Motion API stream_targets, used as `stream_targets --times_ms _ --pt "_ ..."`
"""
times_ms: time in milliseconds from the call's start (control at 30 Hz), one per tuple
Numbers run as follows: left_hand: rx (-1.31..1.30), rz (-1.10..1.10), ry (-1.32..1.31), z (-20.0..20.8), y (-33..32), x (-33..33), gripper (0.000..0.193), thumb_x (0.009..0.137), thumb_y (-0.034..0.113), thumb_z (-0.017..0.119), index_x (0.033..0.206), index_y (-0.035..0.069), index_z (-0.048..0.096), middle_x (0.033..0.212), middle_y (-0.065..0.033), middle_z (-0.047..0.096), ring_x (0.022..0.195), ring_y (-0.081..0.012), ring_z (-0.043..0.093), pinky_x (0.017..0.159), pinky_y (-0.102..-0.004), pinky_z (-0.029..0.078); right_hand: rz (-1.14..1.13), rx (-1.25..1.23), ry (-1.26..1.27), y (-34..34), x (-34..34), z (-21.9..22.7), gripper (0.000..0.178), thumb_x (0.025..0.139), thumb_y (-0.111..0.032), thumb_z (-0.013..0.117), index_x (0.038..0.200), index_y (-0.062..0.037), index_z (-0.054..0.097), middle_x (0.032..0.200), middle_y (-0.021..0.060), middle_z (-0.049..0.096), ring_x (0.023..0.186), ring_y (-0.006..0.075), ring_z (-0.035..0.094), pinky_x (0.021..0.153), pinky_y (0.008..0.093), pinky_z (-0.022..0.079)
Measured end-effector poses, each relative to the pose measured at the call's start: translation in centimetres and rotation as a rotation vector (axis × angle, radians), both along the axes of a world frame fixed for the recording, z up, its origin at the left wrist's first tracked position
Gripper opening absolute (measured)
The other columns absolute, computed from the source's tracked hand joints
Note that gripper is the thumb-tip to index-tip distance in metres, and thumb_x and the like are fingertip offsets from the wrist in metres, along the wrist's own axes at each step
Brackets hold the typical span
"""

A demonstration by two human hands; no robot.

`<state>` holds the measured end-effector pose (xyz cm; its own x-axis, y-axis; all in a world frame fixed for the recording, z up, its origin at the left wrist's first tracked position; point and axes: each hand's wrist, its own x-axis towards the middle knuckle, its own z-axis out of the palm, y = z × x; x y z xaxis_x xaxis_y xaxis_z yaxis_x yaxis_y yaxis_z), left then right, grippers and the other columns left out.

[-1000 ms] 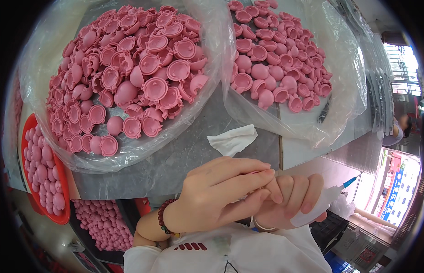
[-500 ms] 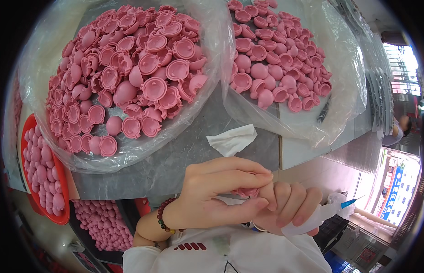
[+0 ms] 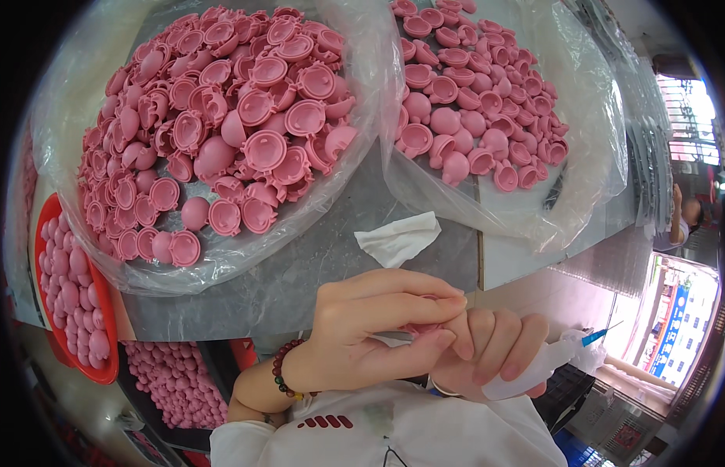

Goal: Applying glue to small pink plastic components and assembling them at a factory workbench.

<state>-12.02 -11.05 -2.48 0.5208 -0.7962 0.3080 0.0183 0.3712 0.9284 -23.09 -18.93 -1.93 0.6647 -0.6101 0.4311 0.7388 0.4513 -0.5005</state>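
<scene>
My left hand (image 3: 370,317), with a beaded bracelet (image 3: 278,367) at its wrist, is closed around a small pink plastic piece (image 3: 425,327). Fingers cover most of that piece, so its shape cannot be made out. Against the left fingertips press the thumb and forefinger of my right hand (image 3: 495,342). Its other fingers wrap round a translucent white squeeze bottle (image 3: 526,380), whose blue needle tip (image 3: 594,337) points right, away from the pink piece. A crumpled white tissue (image 3: 399,240) lies on the grey table just beyond my hands.
Two clear plastic bags (image 3: 214,284) (image 3: 526,226) lie spread on the table under heaps of pink half shells (image 3: 265,150) (image 3: 491,101). At left, a red basin (image 3: 107,342) and a dark crate (image 3: 148,405) hold rounded pink pieces. Another person (image 3: 680,226) is at far right.
My fingers have closed further over the pink piece, so less of it shows. The bottle has shifted slightly, its needle tip a little higher. The far person's arm has come up.
</scene>
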Motion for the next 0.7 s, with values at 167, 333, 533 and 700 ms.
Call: stream_targets --times_ms 167,333,533,700 --pt "-0.024 0.058 -0.098 -0.4 -0.08 0.02 0.021 0.063 -0.001 0.062 0.084 -0.002 0.065 0.085 -0.0161 0.063 0.064 -0.0162 0.06 0.055 -0.0223 0.047 -0.063 0.036 -0.005 0.45 0.46 -0.17 0.03 0.074 -0.035 0.055 0.071 -0.0059 0.048 0.059 0.0048 0.047 0.053 0.0137 0.036 0.064 0.0294 0.033" --pt "-0.019 0.076 -0.196 -0.58 -0.31 0.13 0.023 0.061 -0.001 0.063 0.084 -0.001 0.065 0.084 -0.016 0.063 0.062 -0.0184 0.059 0.055 -0.0239 0.046 -0.097 0.111 0.008 0.57 0.34 0.08 0.03 0.074 -0.036 0.054 0.071 -0.0069 0.048 0.059 0.0042 0.047 0.054 0.0133 0.037 0.065 0.0292 0.034" --pt "-0.021 0.062 -0.157 -0.42 -0.13 0.02 0.023 0.061 -0.002 0.062 0.084 -0.002 0.064 0.084 -0.0159 0.063 0.062 -0.0181 0.059 0.055 -0.0236 0.047 -0.061 0.095 0.025 0.47 0.2 0.02 0.03 0.072 -0.036 0.055 0.071 -0.0071 0.048 0.059 0.0041 0.047 0.055 0.0134 0.037 0.066 0.0297 0.035" --pt "0.006 0.078 -0.167 -0.52 -0.15 0.08 0.021 0.062 -0.002 0.061 0.083 -0.002 0.065 0.084 -0.0159 0.063 0.062 -0.0177 0.059 0.054 -0.0239 0.046 -0.05 0.109 0.031 0.51 0.32 -0.13 0.029 0.072 -0.035 0.054 0.071 -0.0067 0.048 0.06 0.0046 0.048 0.054 0.0139 0.038 0.067 0.0303 0.036"
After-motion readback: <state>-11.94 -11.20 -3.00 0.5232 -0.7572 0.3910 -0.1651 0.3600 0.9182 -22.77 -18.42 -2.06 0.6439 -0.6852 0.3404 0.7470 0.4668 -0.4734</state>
